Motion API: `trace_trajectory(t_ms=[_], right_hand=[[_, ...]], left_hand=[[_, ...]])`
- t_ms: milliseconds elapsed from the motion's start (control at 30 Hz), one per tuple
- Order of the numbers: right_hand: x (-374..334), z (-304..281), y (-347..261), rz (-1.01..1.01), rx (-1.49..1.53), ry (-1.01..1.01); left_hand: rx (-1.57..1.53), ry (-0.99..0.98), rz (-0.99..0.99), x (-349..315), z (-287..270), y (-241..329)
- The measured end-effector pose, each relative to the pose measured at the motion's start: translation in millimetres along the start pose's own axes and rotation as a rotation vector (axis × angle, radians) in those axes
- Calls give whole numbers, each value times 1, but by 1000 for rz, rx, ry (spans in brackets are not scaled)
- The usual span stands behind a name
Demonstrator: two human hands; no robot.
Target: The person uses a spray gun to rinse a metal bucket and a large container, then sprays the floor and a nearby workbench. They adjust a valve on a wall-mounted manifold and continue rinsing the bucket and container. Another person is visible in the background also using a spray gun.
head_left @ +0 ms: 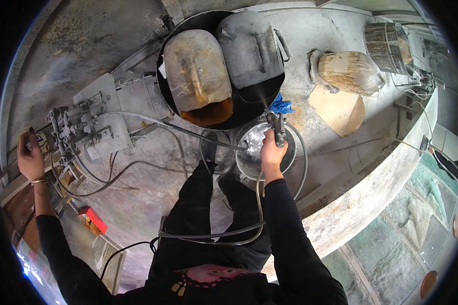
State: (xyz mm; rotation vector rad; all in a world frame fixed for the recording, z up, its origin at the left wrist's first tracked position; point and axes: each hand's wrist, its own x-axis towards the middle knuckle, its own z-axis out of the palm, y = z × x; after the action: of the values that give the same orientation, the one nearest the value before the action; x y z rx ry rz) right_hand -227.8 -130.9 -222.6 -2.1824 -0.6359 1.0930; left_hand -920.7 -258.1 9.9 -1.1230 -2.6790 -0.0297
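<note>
Two hands wide apart, one spray gun over the bucket

Head view, my only feed, and I'm watching from afar: the right hand [274,151] has its fingers wrapped round the spray gun [279,133], just above the bucket [247,162]. Out at the far left, the left hand [30,157] is at a rounded fitting [45,145] beside the valve block [68,124]; whether it grips or merely touches, I can't tell.

Danger first! A faint pale streak, mist by my reading, leaves the nozzle toward the black tub [169,99]; a small wrist turn could throw it over the rusty can [196,66] or the grey can [252,48]. The blue crumpled cloth [281,105] sits close enough to catch it too. Underfoot, the grey hose [188,134] reaches the bucket right past the shoe [209,148]; one careless step could tug it and tip the liquid. And with that long reach, the second hose [213,236], slung across the legs, might snag.

Now the gun: dark, dull metal, compact, grimy looking, nozzle facing away from the body. Its trigger? Too small for me to call.
</note>
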Motion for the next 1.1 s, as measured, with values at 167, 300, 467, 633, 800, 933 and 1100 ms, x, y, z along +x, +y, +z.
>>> trace_trajectory(t_ms=[167,300,467,633,800,933,1100], right_hand=[[-14,-15,-21,-58,-62,-24],[-26,-29,-31,-50,-16,16],[-34,-41,-40,-9,-10,-27],[-39,-48,-42,-40,-27,-29],[-36,-55,-36,-59,-71,-34],[-25,-49,-24,-107,-61,-15],[-17,-40,-16,-93,25,16]], left_hand=[[-87,199,112,-9,12,-1],[-145,191,194,-6,12,-4],[-105,174,211,-6,10,-1],[-83,143,185,-6,7,5],[-110,136,189,-4,9,9],[-83,281,263,-7,6,20],[-64,306,256,-14,-9,46]])
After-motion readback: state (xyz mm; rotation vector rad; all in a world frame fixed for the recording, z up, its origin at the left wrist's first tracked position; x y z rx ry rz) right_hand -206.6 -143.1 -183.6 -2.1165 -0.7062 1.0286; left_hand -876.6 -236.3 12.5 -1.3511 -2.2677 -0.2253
